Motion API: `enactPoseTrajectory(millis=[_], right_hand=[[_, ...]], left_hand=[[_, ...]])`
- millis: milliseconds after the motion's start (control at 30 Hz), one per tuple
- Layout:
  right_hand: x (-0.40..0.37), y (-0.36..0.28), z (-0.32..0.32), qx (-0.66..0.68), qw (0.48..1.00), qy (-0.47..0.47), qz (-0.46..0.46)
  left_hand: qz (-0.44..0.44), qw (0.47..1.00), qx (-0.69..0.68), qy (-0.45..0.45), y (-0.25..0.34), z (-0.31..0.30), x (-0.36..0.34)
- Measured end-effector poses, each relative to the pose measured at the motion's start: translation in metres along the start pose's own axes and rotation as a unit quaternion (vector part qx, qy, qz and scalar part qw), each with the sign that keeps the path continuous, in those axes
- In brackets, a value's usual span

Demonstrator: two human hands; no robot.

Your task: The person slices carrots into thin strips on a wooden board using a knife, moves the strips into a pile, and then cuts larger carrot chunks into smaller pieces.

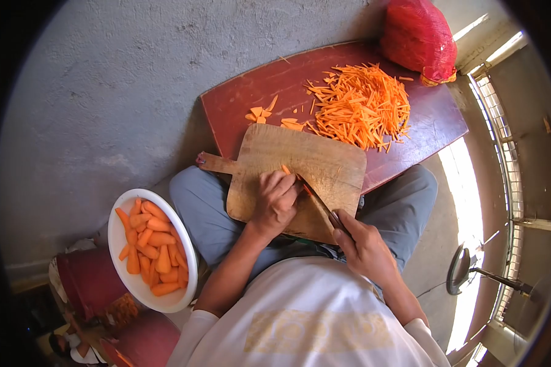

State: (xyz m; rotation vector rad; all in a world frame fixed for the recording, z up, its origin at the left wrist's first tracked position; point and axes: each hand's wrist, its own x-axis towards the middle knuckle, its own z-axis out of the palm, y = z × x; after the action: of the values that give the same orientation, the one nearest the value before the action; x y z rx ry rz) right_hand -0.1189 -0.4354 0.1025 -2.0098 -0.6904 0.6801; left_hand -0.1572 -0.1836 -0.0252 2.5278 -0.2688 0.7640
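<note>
A wooden cutting board (263, 147) with a short handle lies across my lap and the table's near edge. My left hand (277, 202) is closed over a carrot piece (286, 169) on the board, most of it hidden under the fingers. In my right hand (367, 248) is a knife (317, 199), gripped by its dark handle. Its blade tip reaches the fingers of my left hand and the carrot. Beyond the board, a heap of carrot strips (361, 107) covers part of the red table (251, 92). Carrot slices (259, 114) lie nearer the board's left corner.
At my left stands a white basin (193, 269) holding several peeled carrots (156, 244). A red mesh sack (419, 40) sits at the table's far right corner. The grey wall (116, 92) borders the left side. Red containers (89, 281) and another person (79, 348) show at lower left.
</note>
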Motion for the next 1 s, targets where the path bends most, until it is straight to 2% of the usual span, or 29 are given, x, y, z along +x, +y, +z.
enactPoseTrajectory(millis=[133,233,333,533,633,733,833,933,1000], right_hand=[[0.029,0.007,0.007,-0.022,0.999,0.005,-0.033],[0.026,0.01,0.008,0.009,0.998,0.014,-0.063],[0.016,0.006,0.006,0.018,0.999,0.009,-0.041],[0.031,0.01,0.012,-0.021,0.998,0.016,-0.057],[0.019,0.002,0.006,0.015,1.0,0.003,-0.024],[0.023,0.001,0.009,-0.01,1.0,-0.005,0.009],[0.034,0.007,0.01,-0.024,0.999,0.02,-0.038],[0.034,0.019,0.011,0.013,0.993,0.078,-0.087],[0.027,0.019,0.004,0.016,0.996,0.078,-0.049]], left_hand=[[-0.036,0.998,-0.006,-0.041,0.002,-0.001,-0.003],[-0.02,1.0,-0.021,-0.005,0.003,-0.002,0.002],[-0.026,0.999,-0.03,0.025,0.006,0.001,0.004],[-0.039,0.999,-0.016,-0.004,0.006,-0.002,0.003],[-0.03,0.999,-0.019,0.034,0.007,0.001,0.004],[-0.037,0.999,-0.004,-0.008,0.005,-0.003,0.001],[-0.04,0.999,0.008,-0.019,0.008,-0.007,0.004],[-0.049,0.999,-0.003,0.021,0.008,-0.003,0.004],[-0.057,0.997,-0.016,0.047,0.007,-0.003,0.003]])
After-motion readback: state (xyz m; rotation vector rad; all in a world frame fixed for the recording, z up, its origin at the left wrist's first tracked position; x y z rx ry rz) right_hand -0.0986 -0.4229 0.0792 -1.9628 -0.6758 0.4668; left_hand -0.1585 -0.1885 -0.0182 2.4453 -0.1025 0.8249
